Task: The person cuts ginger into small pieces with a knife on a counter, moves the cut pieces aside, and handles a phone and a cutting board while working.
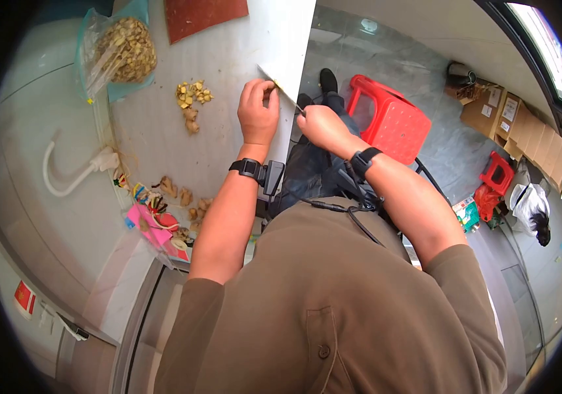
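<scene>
My right hand (pixel 323 127) is closed round the handle of a knife (pixel 287 96), whose blade points up and left over the table's right edge. My left hand (pixel 258 110) is bent beside the blade, its fingertips pressed on a small yellowish piece (pixel 275 84) that looks like ginger and is mostly hidden. To the left on the grey table (pixel 222 65) lies a small heap of cut ginger pieces (pixel 192 92), with an uncut ginger root (pixel 191 120) just below it.
A plastic bag of cut pieces (pixel 124 49) and a red-brown sheet (pixel 205 16) lie at the table's far side. More ginger roots (pixel 186 196) are near my left forearm. A red stool (pixel 395 121) stands right of my legs, cardboard (pixel 523 125) farther right.
</scene>
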{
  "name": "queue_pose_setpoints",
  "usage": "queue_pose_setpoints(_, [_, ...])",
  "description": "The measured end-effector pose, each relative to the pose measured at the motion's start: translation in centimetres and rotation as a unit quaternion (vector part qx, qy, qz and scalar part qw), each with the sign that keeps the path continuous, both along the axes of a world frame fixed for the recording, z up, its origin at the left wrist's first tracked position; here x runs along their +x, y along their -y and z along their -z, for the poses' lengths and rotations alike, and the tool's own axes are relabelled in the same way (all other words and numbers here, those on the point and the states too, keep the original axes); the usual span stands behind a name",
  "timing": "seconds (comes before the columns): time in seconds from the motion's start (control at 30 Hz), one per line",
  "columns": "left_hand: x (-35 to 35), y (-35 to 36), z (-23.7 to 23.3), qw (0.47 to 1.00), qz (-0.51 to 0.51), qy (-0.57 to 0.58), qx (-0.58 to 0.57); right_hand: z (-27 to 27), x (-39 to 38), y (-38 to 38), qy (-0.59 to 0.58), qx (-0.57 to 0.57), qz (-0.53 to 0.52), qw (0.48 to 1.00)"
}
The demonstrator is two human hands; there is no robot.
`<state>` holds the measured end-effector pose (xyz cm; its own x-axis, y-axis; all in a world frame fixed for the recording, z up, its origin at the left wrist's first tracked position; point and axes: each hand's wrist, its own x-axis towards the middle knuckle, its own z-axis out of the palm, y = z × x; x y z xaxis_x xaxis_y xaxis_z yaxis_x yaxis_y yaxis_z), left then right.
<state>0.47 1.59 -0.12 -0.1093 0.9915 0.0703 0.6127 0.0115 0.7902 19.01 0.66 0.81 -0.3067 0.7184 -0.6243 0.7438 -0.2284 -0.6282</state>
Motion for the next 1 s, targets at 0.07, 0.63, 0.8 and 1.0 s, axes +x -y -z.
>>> queue_pose_setpoints(0.07, [0.0,0.0,0.0,1.0,0.007,-0.012,0.013,0.3,-1.3,-0.5,-0.004,0.002,0.016,1.0])
queue_pose_setpoints(0.63, [0.4,0.4,-0.3,1.0,-0.013,-0.016,0.014,-0.1,1.6,0.9,-0.085,-0.017,0.072,0.994])
queue_pose_setpoints(0.8, [0.2,0.3,-0.8,0.992,0.028,-0.108,0.066,-0.4,2.7,0.7,-0.065,-0.007,0.087,0.994])
queue_pose_setpoints(1.0, [0.6,0.4,-1.2,0.999,-0.035,-0.035,0.02,0.6,3.2,1.7,-0.069,0.016,0.084,0.994])
